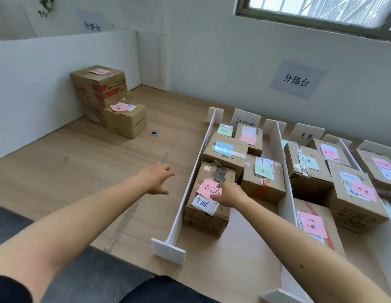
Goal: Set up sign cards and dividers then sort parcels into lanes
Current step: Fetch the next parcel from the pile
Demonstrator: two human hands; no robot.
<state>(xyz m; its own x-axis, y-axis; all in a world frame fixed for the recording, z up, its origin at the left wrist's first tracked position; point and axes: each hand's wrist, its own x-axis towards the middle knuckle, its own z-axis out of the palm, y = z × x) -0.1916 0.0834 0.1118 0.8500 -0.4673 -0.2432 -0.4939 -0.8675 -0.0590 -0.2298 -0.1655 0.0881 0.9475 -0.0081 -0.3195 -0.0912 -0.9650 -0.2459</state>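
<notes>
Head view: right hand [230,194] touches parcel [206,218] marked 7786 and 已完成.

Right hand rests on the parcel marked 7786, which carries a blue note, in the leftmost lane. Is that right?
No. The head view shows the note on the 7786 parcel is pink, not blue. The right hand does rest on it, in the leftmost lane.
</notes>
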